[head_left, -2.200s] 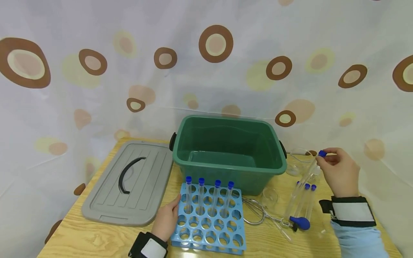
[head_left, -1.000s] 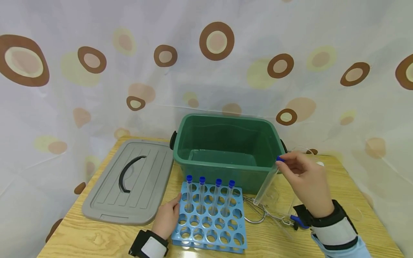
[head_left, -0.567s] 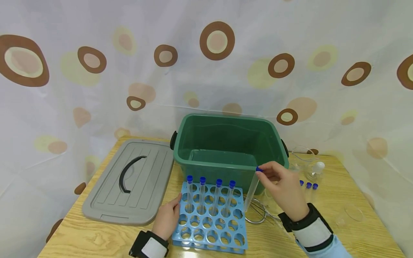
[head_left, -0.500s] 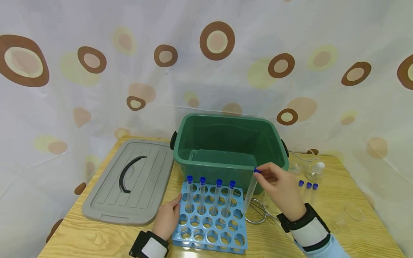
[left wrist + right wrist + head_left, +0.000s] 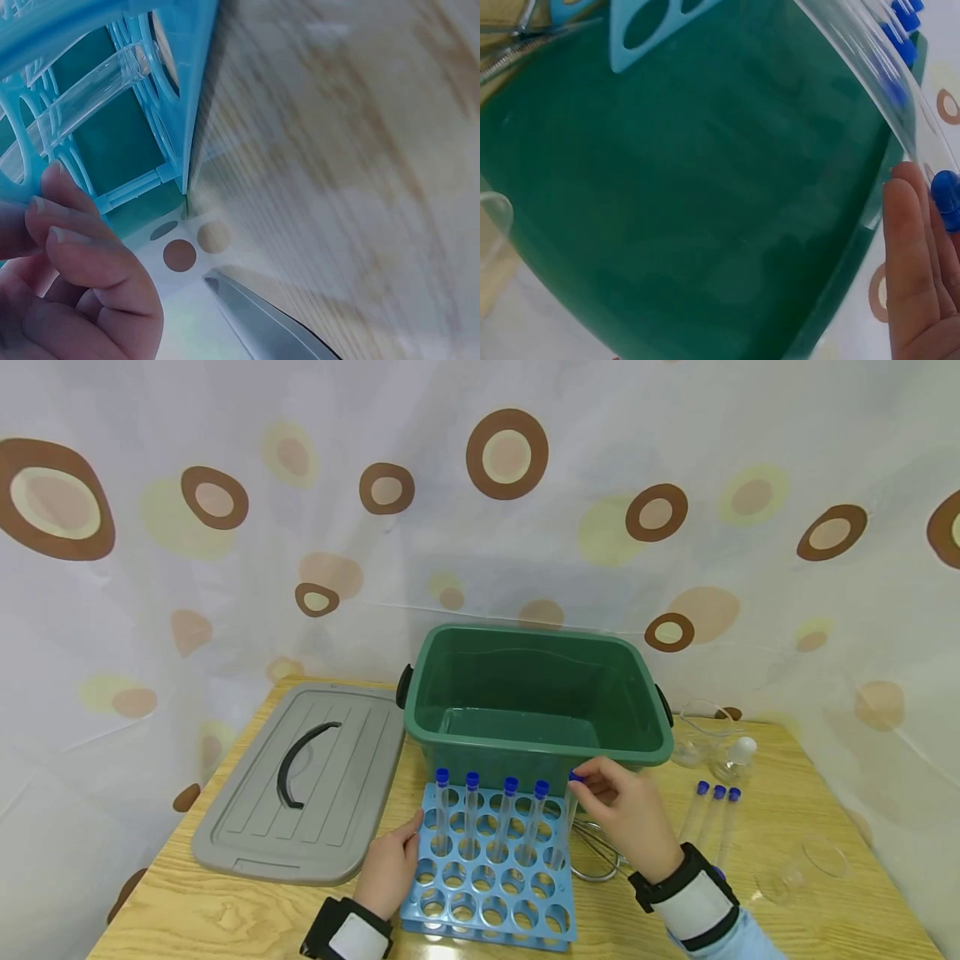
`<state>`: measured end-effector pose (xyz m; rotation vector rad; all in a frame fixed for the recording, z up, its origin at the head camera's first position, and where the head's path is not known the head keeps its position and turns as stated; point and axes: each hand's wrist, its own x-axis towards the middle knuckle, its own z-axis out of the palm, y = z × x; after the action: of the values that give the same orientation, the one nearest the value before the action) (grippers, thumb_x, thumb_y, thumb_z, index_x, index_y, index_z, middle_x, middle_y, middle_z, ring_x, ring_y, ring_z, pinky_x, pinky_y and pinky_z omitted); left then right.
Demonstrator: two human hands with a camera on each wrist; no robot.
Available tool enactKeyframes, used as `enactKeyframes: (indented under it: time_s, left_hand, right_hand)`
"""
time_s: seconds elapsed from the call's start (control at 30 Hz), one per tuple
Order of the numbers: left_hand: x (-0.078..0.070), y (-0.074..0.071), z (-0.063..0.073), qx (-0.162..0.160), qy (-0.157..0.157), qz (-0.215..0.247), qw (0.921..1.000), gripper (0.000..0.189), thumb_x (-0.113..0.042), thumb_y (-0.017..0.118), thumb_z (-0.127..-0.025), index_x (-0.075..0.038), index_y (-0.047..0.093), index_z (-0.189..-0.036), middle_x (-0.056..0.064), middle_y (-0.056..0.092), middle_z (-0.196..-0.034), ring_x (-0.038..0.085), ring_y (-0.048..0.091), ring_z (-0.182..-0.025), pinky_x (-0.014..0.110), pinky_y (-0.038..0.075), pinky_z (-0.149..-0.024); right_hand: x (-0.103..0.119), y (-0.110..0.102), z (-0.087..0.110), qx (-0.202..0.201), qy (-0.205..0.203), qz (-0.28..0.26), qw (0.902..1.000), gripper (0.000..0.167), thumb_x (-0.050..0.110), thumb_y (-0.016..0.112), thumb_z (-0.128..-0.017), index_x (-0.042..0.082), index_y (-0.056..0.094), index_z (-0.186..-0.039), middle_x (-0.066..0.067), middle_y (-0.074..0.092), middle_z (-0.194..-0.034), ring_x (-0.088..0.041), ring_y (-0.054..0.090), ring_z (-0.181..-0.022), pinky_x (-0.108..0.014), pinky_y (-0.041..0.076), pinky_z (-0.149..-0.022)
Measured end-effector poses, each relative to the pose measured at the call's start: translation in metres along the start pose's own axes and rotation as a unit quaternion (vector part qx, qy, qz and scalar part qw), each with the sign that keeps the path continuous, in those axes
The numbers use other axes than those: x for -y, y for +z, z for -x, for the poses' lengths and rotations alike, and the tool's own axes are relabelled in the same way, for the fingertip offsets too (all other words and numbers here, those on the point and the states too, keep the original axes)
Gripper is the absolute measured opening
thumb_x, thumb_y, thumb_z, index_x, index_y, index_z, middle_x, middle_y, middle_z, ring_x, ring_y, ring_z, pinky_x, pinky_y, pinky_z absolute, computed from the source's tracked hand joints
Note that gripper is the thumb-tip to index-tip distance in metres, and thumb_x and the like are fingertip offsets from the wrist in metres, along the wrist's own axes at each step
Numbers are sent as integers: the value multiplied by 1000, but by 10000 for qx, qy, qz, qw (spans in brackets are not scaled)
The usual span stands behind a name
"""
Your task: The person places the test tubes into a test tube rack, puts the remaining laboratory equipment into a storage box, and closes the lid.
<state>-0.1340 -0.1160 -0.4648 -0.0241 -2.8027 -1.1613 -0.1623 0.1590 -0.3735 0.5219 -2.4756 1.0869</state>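
My right hand pinches a clear test tube by its blue cap. The tube stands nearly upright with its lower end in a hole at the right end of the blue test tube rack. In the right wrist view the blue cap shows beside the fingers. Several other capped test tubes stand in the same row to the left. My left hand grips the rack's left edge, and in the left wrist view the fingers are bent against its blue frame.
Behind the rack stands a green bin, its grey lid lying to the left. Metal tools lie right of the rack, partly behind my right hand. Further right are three capped test tubes, a white-topped glass bottle and clear glassware.
My right hand has brought the test tube leftward from the tubes on the right and lowered its end into the rack. The left hand has stayed on the rack.
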Motion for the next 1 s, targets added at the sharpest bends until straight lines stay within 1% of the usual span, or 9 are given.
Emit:
enactKeyframes:
  time_s: [0.2,0.37,0.63,0.77,0.87,1.0]
  left_hand:
    - [1,1,0,45,-11,14,10000,34,-2,51,-93,2,57,-127,-2,42,-53,6,28,-45,22,28,-44]
    - [1,1,0,67,-34,49,10000,34,-3,51,-94,2,56,-127,-1,44,-54,7,28,-45,22,28,-44]
    - [2,1,-1,27,-8,14,10000,34,-2,51,-93,2,57,-127,0,47,-55,7,29,-46,22,29,-45]
    - [3,2,-1,51,-77,29,10000,35,-3,51,-93,2,56,-127,-1,43,-53,7,28,-44,21,28,-43]
    - [3,2,-2,78,-136,52,9999,35,-3,50,-93,1,56,-128,-1,40,-52,7,27,-42,21,28,-42]
    - [4,3,-2,93,-143,33,9998,35,-3,50,-93,2,55,-128,-2,40,-52,7,27,-42,21,28,-42]
  right_hand:
    - [-6,7,3,189,219,41,9996,10,2,70,-80,7,66,-87,0,68,-76,-4,61,-65,-20,51,-60]
    - [-10,11,6,302,423,44,9986,9,3,70,-81,7,66,-87,-1,69,-78,-6,62,-67,-20,52,-60]
    - [-14,18,8,420,547,200,9974,8,4,70,-81,9,66,-85,-1,70,-76,-8,64,-66,-18,52,-60]
    - [-17,19,8,497,560,334,9966,7,5,70,-81,9,66,-86,-1,69,-76,-8,64,-65,-19,51,-60]
    - [-19,20,8,545,592,336,9962,7,5,69,-82,8,65,-87,-1,69,-76,-9,64,-66,-19,51,-61]
    - [-21,19,8,565,651,309,9958,7,6,69,-82,9,65,-87,0,69,-77,-9,64,-67,-19,52,-62]
